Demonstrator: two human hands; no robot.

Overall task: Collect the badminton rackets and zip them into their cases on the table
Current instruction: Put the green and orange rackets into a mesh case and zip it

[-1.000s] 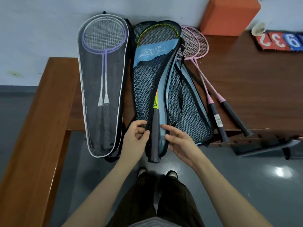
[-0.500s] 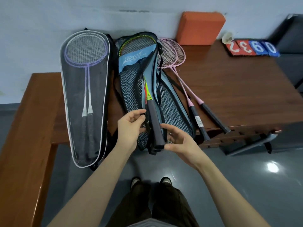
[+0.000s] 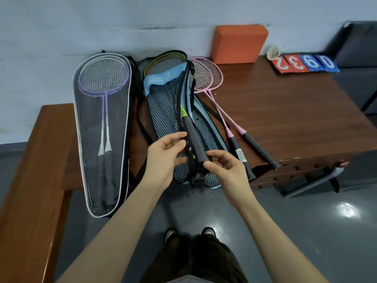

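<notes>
So there's a brown wooden table (image 3: 285, 119) against a pale wall with grey floor below, and a clear case (image 3: 102, 152) holding two purple rackets hangs over its front-left edge. Mid-front sits the blue mesh case (image 3: 163, 119), a yellow-green racket (image 3: 193, 137) inside, pink rackets (image 3: 224, 119) just right of it. An orange block (image 3: 238, 43) and number cards (image 3: 306, 63) sit at the back edge. The left hand (image 3: 165, 158) pinches the case's open edge, while the right hand (image 3: 226, 170) has loosely curled fingers touching the handle end.
</notes>
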